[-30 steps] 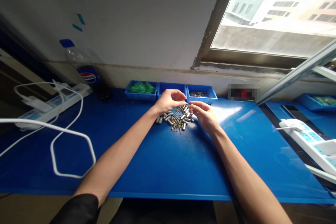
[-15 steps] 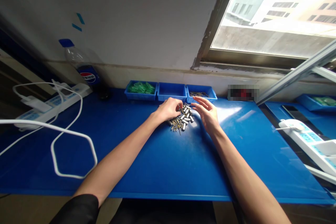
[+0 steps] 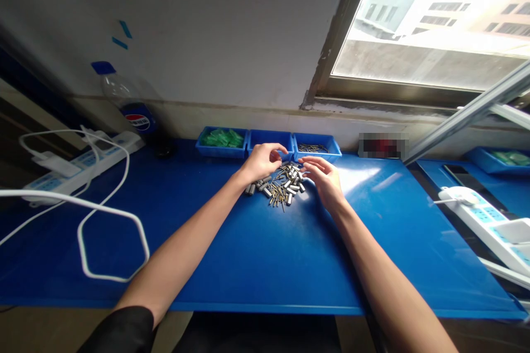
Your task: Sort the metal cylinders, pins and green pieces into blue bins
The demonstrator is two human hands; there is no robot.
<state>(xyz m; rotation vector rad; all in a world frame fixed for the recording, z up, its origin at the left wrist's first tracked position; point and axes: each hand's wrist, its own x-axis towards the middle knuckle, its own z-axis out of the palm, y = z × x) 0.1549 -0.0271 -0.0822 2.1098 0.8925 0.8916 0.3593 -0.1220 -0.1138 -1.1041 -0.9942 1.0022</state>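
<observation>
A loose pile of small metal parts (image 3: pixel 281 194) lies on the blue tabletop: thin brass-and-dark pins or bits, and short silver and black cylinders. My left hand (image 3: pixel 261 163) hovers over the pile's upper left side, fingers curved with a gap between thumb and forefinger, and nothing shows in it. At the right edge of the pile is my right hand (image 3: pixel 325 181), its fingers bent and apart, tips close to the parts. Whether those tips touch any part is hard to see. Behind the pile stands a blue bin (image 3: pixel 336 150) with thin dark metal pieces (image 3: pixel 312 148) inside.
Left of that bin are a middle blue bin (image 3: pixel 271 133) and one holding green plastic pieces (image 3: pixel 222 138). A cola bottle (image 3: pixel 138 116), a power strip (image 3: pixel 89 161) and white cable (image 3: pixel 143 231) occupy the left. Another power strip (image 3: pixel 486 212) lies at the right, near a metal frame (image 3: pixel 467 107).
My left hand has risen off the pile and its fingers have spread, leaving dark cylinders visible at the pile's left. My right hand has shifted slightly left and down, closer to the parts.
</observation>
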